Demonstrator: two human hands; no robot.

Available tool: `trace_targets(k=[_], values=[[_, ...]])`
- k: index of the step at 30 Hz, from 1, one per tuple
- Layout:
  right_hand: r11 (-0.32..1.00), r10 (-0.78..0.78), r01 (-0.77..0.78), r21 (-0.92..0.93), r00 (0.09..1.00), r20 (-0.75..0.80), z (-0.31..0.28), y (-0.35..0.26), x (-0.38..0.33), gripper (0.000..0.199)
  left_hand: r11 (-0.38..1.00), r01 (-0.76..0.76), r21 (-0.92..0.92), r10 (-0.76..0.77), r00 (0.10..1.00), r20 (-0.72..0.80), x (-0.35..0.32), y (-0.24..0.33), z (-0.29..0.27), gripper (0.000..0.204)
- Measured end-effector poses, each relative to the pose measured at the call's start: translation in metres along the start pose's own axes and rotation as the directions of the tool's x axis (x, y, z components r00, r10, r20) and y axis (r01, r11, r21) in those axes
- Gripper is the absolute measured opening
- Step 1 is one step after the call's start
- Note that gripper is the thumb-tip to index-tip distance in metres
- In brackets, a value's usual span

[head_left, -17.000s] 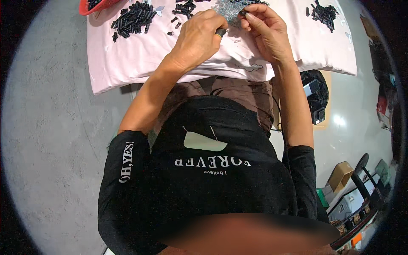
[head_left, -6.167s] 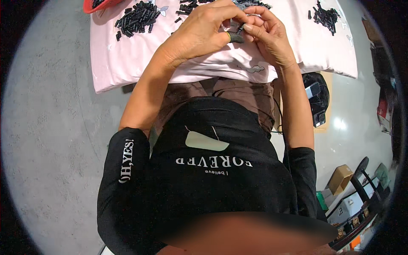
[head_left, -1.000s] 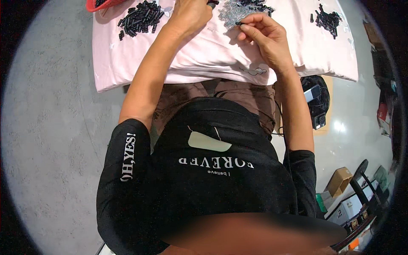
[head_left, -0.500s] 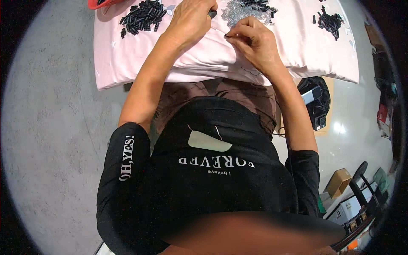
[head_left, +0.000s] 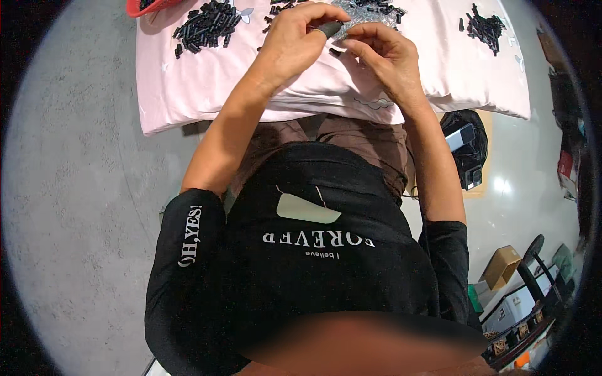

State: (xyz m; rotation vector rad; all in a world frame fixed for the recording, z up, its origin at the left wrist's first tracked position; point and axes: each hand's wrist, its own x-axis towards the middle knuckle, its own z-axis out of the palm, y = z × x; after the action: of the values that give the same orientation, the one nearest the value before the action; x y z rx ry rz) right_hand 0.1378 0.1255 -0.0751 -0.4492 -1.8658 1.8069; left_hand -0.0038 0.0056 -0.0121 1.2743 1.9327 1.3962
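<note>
Both of my hands meet over the pink cushion point(head_left: 439, 69) on my lap, fingertips almost touching. Between thumb and forefinger my left hand point(head_left: 293, 45) pinches a small dark cylindrical piece point(head_left: 328, 28), its rounded end pointing toward my right hand point(head_left: 384, 59). My right fingers point(head_left: 364, 45) are drawn together in a narrow pinch just beside that piece; something tiny may sit between them, but I cannot tell what, or whether they hold anything at all. Just beyond my fingertips lies a glittery grey patch point(head_left: 364, 11) with a few short black pieces scattered on it. Farther out past my left hand a heap of black pieces point(head_left: 207, 25) rests on the cushion, and beyond that the rim of a red basket point(head_left: 150, 7) shows at the edge. Well off past my right hand sits a smaller black pile point(head_left: 484, 26). Beside my right elbow, down on the floor, is a black bag point(head_left: 467, 147).
</note>
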Motion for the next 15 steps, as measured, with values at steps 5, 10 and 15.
trace_targets(k=[5, 10, 15], values=[[0.998, -0.032, 0.035, 0.061, 0.999, -0.037, 0.005, -0.003, 0.001, 0.017, 0.97, 0.131, -0.204, -0.129, 0.991, 0.024, -0.002, -0.011, 0.009, 0.013], [0.994, -0.024, 0.027, 0.108, 0.999, -0.034, 0.001, 0.001, 0.001, 0.017, 0.955, 0.182, -0.235, -0.167, 0.983, 0.081, -0.004, 0.004, 0.006, 0.011], [0.992, -0.036, 0.042, 0.12, 0.998, -0.054, -0.005, 0.004, 0.003, 0.017, 0.996, 0.031, 0.084, -0.023, 0.995, -0.093, -0.004, 0.002, -0.012, 0.012]])
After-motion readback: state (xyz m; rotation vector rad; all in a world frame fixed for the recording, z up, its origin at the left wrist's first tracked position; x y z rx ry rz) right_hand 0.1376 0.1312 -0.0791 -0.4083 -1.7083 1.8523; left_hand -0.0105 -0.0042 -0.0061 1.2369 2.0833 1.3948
